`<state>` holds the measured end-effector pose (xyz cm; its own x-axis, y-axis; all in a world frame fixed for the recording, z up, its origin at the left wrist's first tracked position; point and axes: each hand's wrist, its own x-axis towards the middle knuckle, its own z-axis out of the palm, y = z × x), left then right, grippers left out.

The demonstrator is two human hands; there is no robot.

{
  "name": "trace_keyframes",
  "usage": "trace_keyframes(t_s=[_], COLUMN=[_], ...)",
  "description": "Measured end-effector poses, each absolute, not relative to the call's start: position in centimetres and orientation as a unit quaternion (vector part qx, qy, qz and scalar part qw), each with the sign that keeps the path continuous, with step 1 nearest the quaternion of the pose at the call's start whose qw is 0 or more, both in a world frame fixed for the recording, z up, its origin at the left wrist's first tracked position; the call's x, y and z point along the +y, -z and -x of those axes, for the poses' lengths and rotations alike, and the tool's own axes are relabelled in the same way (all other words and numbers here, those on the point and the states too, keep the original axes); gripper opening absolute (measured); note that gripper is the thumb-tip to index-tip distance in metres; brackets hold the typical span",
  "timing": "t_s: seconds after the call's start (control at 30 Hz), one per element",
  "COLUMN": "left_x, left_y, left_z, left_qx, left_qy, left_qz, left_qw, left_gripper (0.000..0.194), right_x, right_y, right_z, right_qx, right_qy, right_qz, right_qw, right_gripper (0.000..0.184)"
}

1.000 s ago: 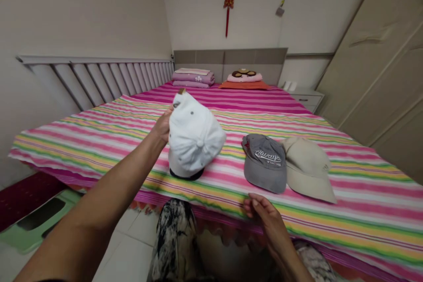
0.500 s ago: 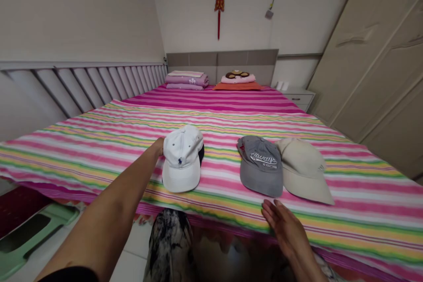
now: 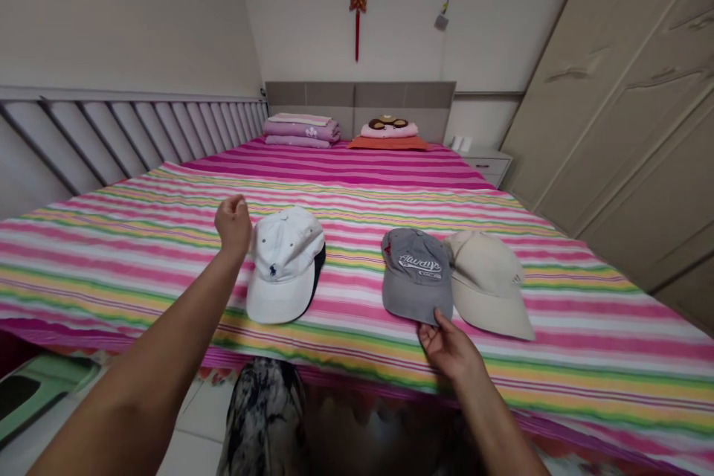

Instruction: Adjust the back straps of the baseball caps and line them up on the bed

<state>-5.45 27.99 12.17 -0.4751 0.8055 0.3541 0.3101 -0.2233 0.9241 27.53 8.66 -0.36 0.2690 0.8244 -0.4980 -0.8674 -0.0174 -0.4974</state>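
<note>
A white baseball cap (image 3: 284, 253) with a small dark blue emblem lies on the striped bedspread, a dark cap edge (image 3: 319, 272) showing from under its right side. Just left of it, my left hand (image 3: 233, 224) is raised with its fingers curled in and nothing visible in them. My right hand (image 3: 449, 348) pinches the front brim of a grey baseball cap (image 3: 417, 268) with white lettering, thumb on top and fingers beneath. Touching the grey cap on its right is a beige cap (image 3: 486, 279), its crown partly hidden behind it.
The striped bedspread (image 3: 357, 346) covers the near part of the bed. Folded purple bedding (image 3: 301, 132) and a pink and orange pile (image 3: 387, 135) rest by the headboard (image 3: 401, 100). A green stool (image 3: 44, 387) stands at lower left; a wardrobe (image 3: 602, 126) is on the right.
My left hand has come off the white cap and curled up beside it. My right hand has moved forward from the bed's edge and taken hold of the grey cap's brim.
</note>
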Motion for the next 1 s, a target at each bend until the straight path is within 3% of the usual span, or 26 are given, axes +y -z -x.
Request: trace_keyframes(t_s=[0.07, 0.2, 0.23, 0.3, 0.47, 0.53, 0.63, 0.8, 1.0], left_x=[24.6, 17.8, 16.9, 16.3, 16.6, 15.6, 13.0, 8.8, 7.0], left_y=[-11.5, -7.5, -6.5, -5.1, -4.9, -5.3, -5.3, -5.1, -4.6], left_z=[2.7, -3.1, -4.0, -5.2, -5.5, -5.6, -6.1, -6.7, -6.1], left_qx=[0.509, 0.368, 0.332, 0.238, 0.145, 0.148, 0.131, 0.112, 0.132], left_qy=[-0.629, -0.358, -0.293, -0.279, -0.368, -0.374, -0.335, -0.256, -0.257], left_qz=[-0.528, -0.475, -0.427, -0.375, -0.341, -0.350, -0.377, -0.395, -0.430], left_qw=[0.258, 0.715, 0.789, 0.851, 0.853, 0.846, 0.853, 0.875, 0.856], left_gripper=[0.025, 0.043, 0.050, 0.057, 0.056, 0.065, 0.077, 0.077, 0.072], right_x=[8.2, 6.0, 5.2, 3.4, -1.0, -2.3, -3.1, -1.7, -0.9], right_y=[0.0, -0.6, -0.5, 0.0, 1.9, 1.9, 0.5, -3.7, -5.4], right_z=[-27.1, -25.9, -25.6, -25.3, -25.3, -25.3, -25.2, -24.0, -22.1], right_qx=[0.007, -0.063, -0.094, -0.168, -0.306, -0.328, -0.302, -0.276, -0.310], right_qy=[-0.615, -0.635, -0.640, -0.649, -0.639, -0.655, -0.699, -0.688, -0.635], right_qz=[0.365, 0.338, 0.333, 0.338, 0.443, 0.442, 0.380, 0.332, 0.394], right_qw=[0.699, 0.692, 0.686, 0.661, 0.549, 0.518, 0.526, 0.583, 0.588], right_gripper=[0.018, 0.020, 0.023, 0.026, 0.023, 0.028, 0.049, 0.067, 0.029])
